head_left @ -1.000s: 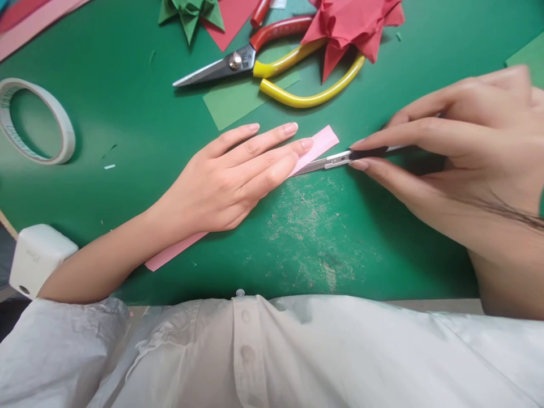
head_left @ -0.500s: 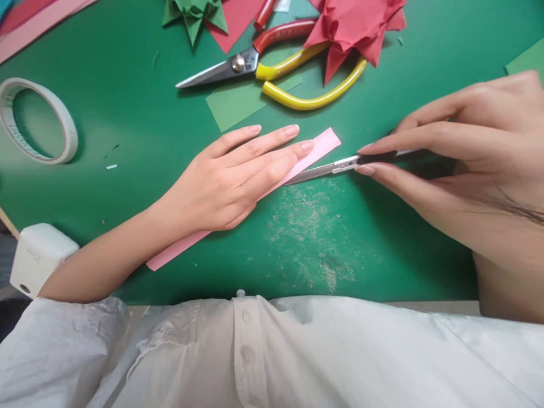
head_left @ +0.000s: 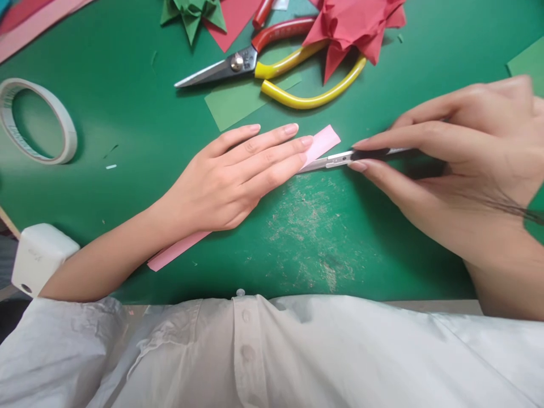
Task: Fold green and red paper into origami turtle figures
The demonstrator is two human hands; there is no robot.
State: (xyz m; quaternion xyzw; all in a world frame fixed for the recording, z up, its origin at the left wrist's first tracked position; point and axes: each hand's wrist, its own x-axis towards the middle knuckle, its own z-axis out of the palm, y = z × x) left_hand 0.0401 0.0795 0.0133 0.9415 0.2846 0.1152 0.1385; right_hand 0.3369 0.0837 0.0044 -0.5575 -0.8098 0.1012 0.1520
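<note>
My left hand (head_left: pixel 238 181) lies flat with its fingers stretched out, pressing on a narrow pink paper strip (head_left: pixel 181 251). Both ends of the strip show beyond the hand, and its middle is covered. Between the thumb and fingers of my right hand (head_left: pixel 463 144), a slim craft knife (head_left: pixel 340 159) is pinched, blade towards the left. The blade meets the strip's near edge beside my left index finger; its tip is hidden at the strip and finger, so I cannot tell whether it lies under or inside the paper.
Scissors (head_left: pixel 238 61) with red and yellow handles lie beyond my left hand, partly over a green paper piece (head_left: pixel 229 105). Red (head_left: pixel 352 28) and green (head_left: pixel 193 14) folded paper shapes stand at the back. A tape roll (head_left: pixel 70 139) and white block (head_left: pixel 42 255) are at left.
My right hand has moved left with the craft knife, and more of the blade is now hidden at the strip. My left index finger reaches slightly further along the strip.
</note>
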